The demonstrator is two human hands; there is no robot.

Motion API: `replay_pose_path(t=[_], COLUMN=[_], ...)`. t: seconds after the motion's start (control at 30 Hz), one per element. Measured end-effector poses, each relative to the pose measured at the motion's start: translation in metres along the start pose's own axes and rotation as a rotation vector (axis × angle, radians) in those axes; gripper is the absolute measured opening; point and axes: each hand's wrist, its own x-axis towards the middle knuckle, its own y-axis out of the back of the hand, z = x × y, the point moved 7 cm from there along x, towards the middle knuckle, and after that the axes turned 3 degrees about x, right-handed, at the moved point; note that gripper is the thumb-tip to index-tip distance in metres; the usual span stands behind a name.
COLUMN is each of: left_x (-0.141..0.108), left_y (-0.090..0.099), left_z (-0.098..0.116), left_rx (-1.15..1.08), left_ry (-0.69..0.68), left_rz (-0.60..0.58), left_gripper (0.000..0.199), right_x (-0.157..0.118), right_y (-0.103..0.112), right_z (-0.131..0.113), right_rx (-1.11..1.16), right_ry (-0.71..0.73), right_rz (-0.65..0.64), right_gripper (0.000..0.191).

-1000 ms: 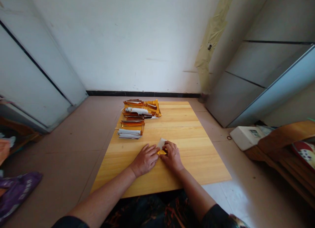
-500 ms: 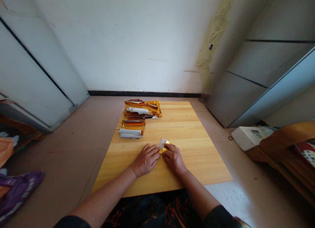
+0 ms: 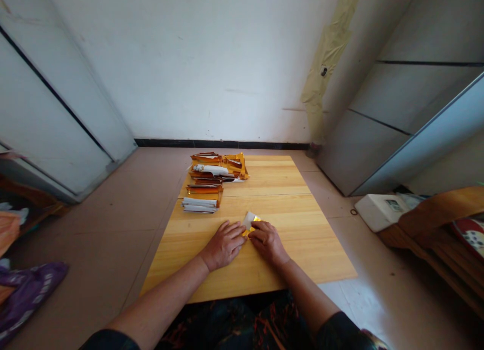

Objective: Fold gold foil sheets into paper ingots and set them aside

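One gold-and-white paper (image 3: pixel 248 219) lies mid-tabletop (image 3: pixel 291 209), the right hand's (image 3: pixel 269 242) thumb and fingers closed on it; the left hand's (image 3: pixel 224 245) outstretched fingers cover its edge, apparently steadying it, any pinch hidden. Beyond, white paper strips (image 3: pixel 199 206) and gold foil bundles (image 3: pixel 205 189) sit leftward, presumably out of the way.

One bare left hand (image 3: pixel 223 245) and one bare right hand (image 3: pixel 269 243) are being counted, with one small flat white-and-gold piece (image 3: pixel 248 220). One rectangular pale wooden tabletop (image 3: pixel 295 254), one white boxy container (image 3: pixel 380 212), one small dark ring (image 3: pixel 353 212) and one printed purple bag (image 3: pixel 41 284) are being seen. The number of overlapping folded amber and white strips (image 3: pixel 199 208) is being obscured by crowding.
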Motion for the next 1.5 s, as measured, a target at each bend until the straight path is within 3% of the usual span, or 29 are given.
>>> replay_pose_path(t=[0.5, 0.73, 0.93, 1.3, 1.5], left_x=[-0.002, -0.001, -0.001, -0.002, 0.016], left_y=[-0.001, 0.000, 0.000, 0.000, -0.007], left_z=[-0.003, -0.001, 0.000, -0.003, -0.013], left_rx=[-0.017, 0.004, 0.011, -0.012, -0.044], left_ry=[0.006, 0.004, 0.006, 0.008, 0.061], left_rz=[-0.021, 0.013, 0.020, 0.051, 0.021], left_gripper=[0.027, 0.026, 0.025, 0.025, 0.017], right_x=[-0.002, 0.003, 0.004, 0.001, 0.008], right_y=[-0.005, -0.005, -0.012, -0.003, -0.003], right_z=[0.005, 0.012, 0.013, 0.021, 0.033], right_rx=[0.007, 0.134, 0.112, 0.319, 0.279], right_ry=[0.122, -0.052, -0.226, -0.142, -0.137], right_rz=[-0.008, 0.068, 0.101, 0.131, 0.155], right_gripper=[0.017, 0.014, 0.008, 0.023, 0.028])
